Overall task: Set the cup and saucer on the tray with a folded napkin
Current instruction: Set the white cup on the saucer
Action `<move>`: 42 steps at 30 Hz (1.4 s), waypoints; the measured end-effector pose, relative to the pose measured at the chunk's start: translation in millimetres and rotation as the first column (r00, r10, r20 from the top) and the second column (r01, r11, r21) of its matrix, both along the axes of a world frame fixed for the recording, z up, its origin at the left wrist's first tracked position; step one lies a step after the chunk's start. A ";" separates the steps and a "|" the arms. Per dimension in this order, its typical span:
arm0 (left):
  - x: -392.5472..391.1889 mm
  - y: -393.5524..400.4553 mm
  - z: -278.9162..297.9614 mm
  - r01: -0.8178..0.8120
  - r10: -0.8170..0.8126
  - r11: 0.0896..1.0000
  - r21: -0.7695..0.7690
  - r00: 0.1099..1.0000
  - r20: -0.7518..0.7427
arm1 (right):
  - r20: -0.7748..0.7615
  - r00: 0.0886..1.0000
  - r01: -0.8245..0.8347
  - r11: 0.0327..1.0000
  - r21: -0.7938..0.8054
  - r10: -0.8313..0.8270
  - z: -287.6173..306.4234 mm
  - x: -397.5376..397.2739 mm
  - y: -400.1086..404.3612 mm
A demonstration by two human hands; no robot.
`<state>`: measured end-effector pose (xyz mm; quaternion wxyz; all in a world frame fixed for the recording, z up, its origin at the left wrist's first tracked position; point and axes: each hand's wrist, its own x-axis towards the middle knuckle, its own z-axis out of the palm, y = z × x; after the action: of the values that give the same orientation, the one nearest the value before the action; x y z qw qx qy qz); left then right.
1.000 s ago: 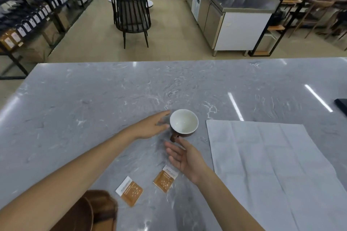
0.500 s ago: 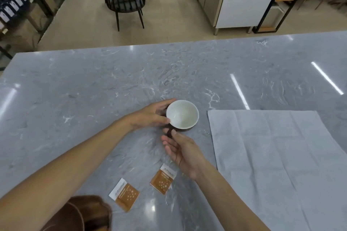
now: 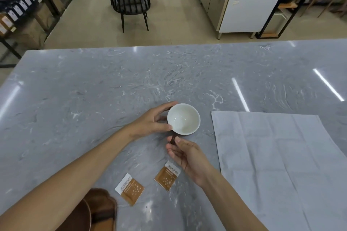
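Observation:
A cup (image 3: 183, 119), white inside and brown outside, stands upright on the grey marble table (image 3: 93, 90). My left hand (image 3: 152, 121) wraps its fingers and thumb around the cup's left side. My right hand (image 3: 185, 156) pinches the cup's brown handle (image 3: 173, 139) at the near side. A pale unfolded napkin (image 3: 277, 159) lies flat to the right of the cup. A dark wooden tray (image 3: 99, 210) shows partly at the bottom left, half hidden by my left arm. No saucer is in view.
Two orange and white sachets (image 3: 130, 188) (image 3: 167, 175) lie on the table between the tray and my right wrist. Beyond the table's far edge stand a black chair (image 3: 129, 0), a steel counter (image 3: 240, 0) and shelving on the left.
My left hand has closed around the cup's side and my right hand has moved onto the handle. The camera has tilted down and nearer to the table.

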<state>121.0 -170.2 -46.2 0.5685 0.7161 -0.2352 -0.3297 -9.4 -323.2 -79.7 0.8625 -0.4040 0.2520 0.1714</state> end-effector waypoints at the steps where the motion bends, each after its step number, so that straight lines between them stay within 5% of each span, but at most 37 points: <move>1: -3.5 3.4 0.6 -0.012 0.012 1.000 -0.008 1.000 0.008 | 0.007 1.000 -0.010 1.000 -0.005 0.010 1.8 -2.3 1.6; 23: -117.5 126.4 32.8 -0.346 0.349 0.922 -0.173 0.937 -0.013 | 0.143 0.926 -0.317 0.926 -0.205 0.349 55.7 -68.7 84.9; 28: -189.4 219.6 38.4 -0.429 0.433 0.887 -0.169 0.901 -0.011 | 0.134 0.865 -0.431 0.852 -0.298 0.484 70.3 -122.7 168.9; 42: -226.9 265.1 26.4 -0.483 0.478 0.867 -0.122 0.876 -0.071 | 0.090 0.838 -0.493 0.816 -0.303 0.539 59.5 -152.3 209.0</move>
<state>-105.9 94.9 -19.9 0.6846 0.7051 -0.0606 -0.1749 -161.7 -114.1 -20.3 0.7389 -0.5832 0.0784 0.3283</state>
